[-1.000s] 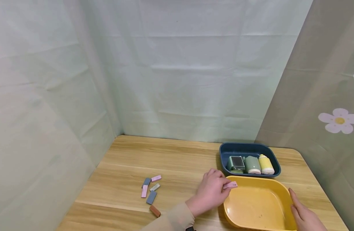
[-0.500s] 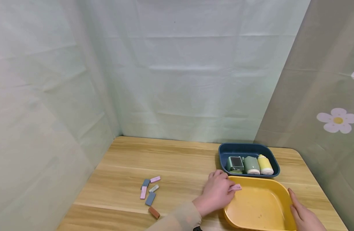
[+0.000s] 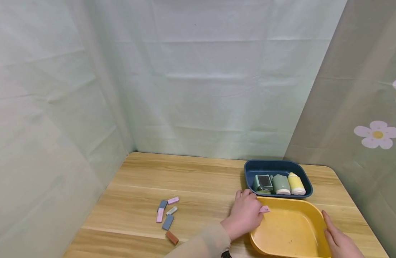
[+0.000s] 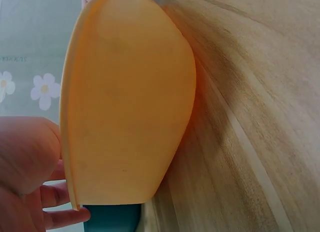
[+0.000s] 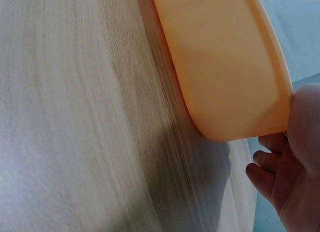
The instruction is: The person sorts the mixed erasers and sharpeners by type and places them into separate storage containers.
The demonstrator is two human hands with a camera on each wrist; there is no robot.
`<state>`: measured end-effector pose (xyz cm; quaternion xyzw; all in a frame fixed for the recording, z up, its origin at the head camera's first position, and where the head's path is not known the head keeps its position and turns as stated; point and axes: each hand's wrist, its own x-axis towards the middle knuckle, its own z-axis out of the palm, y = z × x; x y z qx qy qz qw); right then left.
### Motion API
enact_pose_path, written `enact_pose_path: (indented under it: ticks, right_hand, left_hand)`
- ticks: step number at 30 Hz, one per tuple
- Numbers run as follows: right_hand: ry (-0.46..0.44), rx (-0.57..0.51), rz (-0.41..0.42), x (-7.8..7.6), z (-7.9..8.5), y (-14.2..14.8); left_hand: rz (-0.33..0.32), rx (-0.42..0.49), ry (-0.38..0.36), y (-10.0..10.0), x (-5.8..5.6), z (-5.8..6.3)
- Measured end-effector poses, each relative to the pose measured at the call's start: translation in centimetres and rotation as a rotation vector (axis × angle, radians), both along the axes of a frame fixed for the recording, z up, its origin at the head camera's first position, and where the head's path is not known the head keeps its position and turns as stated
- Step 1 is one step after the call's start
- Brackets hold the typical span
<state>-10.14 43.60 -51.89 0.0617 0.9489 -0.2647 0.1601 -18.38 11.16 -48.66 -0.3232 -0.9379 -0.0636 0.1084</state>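
Note:
My left hand (image 3: 244,215) pinches a small pink block (image 3: 264,209) over the left side of a yellow plastic tub (image 3: 288,227); much of the block is hidden behind the fingers. In the left wrist view, the left hand's fingers (image 4: 62,218) lie behind the tub's rim. At the tub's right rim, my right hand (image 3: 341,240) holds the edge between thumb and fingers. The right wrist view shows the right hand's fingers (image 5: 267,164) bent below the tub's corner.
A navy tub (image 3: 272,165) behind the yellow one holds a green boxy item (image 3: 263,183), a green container (image 3: 281,184) and a yellow bottle (image 3: 296,184). Several blocks lie to the left, including a brown block (image 3: 171,237) and a blue-grey block (image 3: 168,222).
My left hand has shifted slightly right with the pink block, further over the tub's left rim. The right hand stays at the right rim. The head view has turned slightly.

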Motion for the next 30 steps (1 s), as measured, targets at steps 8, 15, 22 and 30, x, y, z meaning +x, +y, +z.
enact_pose_path:
  ticks: [8,15,22,30]
  right_hand:
    - [0.019,0.019,0.014,0.1,0.1,-0.1]
    - [0.044,0.039,0.031,0.2,0.0,-0.2]
    - [0.033,0.037,0.029,0.2,0.1,-0.3]
    - [0.023,0.03,0.021,0.1,0.5,-0.4]
  left_hand:
    - [0.025,-0.129,-0.051,1.2,0.3,0.4]
    - [0.064,-0.207,-0.058,2.0,0.6,0.3]
    - [0.1,-0.3,-0.027,2.5,0.9,0.2]
    - [0.125,-0.317,-0.021,3.0,0.7,-0.2]
